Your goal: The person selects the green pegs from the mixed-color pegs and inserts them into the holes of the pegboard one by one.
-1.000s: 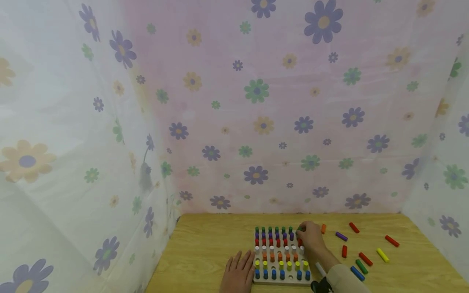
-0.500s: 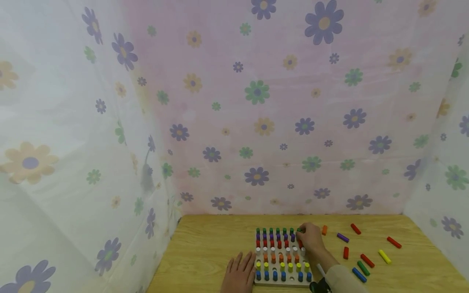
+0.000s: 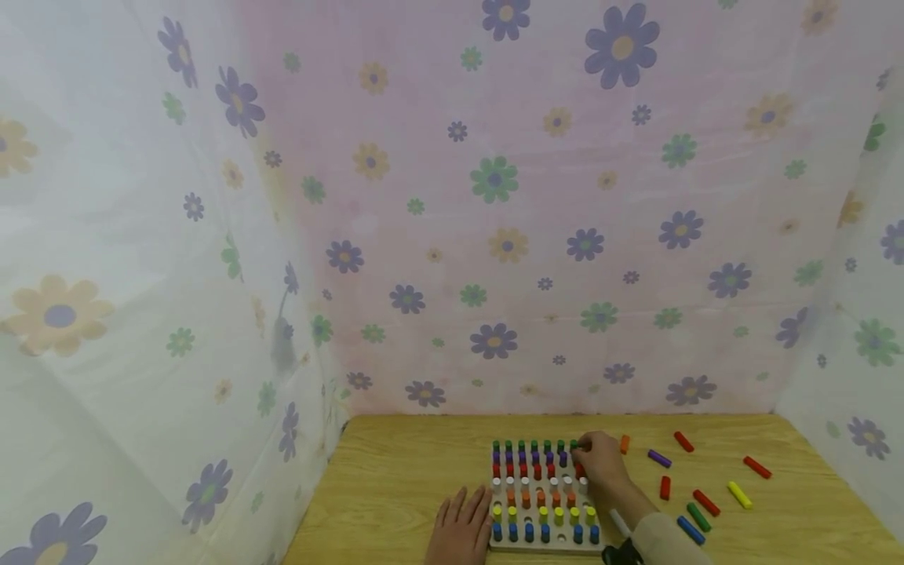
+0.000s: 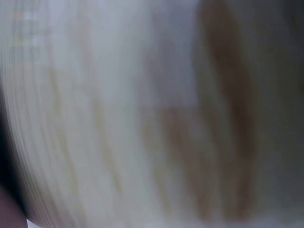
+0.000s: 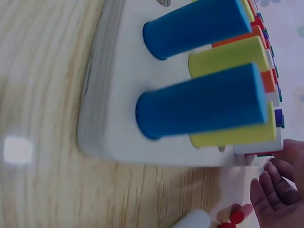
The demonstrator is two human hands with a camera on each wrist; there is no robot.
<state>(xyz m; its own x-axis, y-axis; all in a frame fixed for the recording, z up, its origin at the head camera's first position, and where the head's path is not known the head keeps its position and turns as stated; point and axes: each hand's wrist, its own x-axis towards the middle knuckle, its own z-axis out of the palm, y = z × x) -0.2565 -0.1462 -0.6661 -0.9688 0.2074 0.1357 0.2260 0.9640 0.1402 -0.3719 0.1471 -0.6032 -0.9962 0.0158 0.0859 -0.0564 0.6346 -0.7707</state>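
Note:
A pale pegboard [image 3: 544, 547] stands on the table, with rows of green, purple, red, white, orange, yellow and blue pegs upright in it. At its far right corner my right hand [image 3: 603, 463] pinches a green peg [image 3: 574, 444] at the end of the back row. In the right wrist view the thumb and index tips are partly hidden behind the pegs, while the other fingers [image 5: 273, 190] curl loosely. My left hand [image 3: 461, 527] lies with fingers extended along the board's left edge. The left wrist view shows only blurred wood grain.
To the right, several loose pegs lie scattered, among them a yellow peg [image 3: 739, 494], a blue peg [image 3: 690, 530] and a purple peg [image 3: 660, 458]. A white peg [image 5: 194, 220] lies beside the board, near my right forearm. Flower-patterned sheeting [image 3: 494, 235] encloses the table.
The green peg at the back right corner, tilted in my right fingers earlier, now stands in line with its row. My left hand stays put.

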